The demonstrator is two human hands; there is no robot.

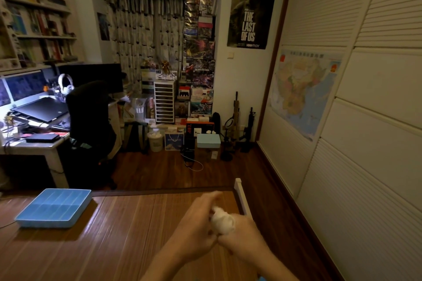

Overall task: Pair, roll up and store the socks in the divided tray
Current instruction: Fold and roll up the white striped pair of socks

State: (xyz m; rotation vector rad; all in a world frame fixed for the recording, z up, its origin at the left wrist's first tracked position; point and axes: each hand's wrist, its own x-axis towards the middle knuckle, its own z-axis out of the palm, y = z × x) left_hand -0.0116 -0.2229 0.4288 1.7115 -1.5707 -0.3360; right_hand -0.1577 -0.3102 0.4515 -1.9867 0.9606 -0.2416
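Lower right of frame: left hand (196, 219) and right hand (242, 235) pressed together, both gripping a white rolled sock bundle (222, 221) above the bamboo mat (118, 235). Lower left, well apart: blue divided tray (54, 207), compartments blurred.

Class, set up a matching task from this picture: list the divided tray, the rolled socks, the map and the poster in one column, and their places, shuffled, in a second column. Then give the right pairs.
Things:
1. divided tray
2. rolled socks
3. map
4. poster

Places:
A. held between the left hand and the right hand
B. high on the far wall, beside the curtained alcove
C. at the left on the wooden surface
D. on the wardrobe door at the right

Pairs: 1-C, 2-A, 3-D, 4-B
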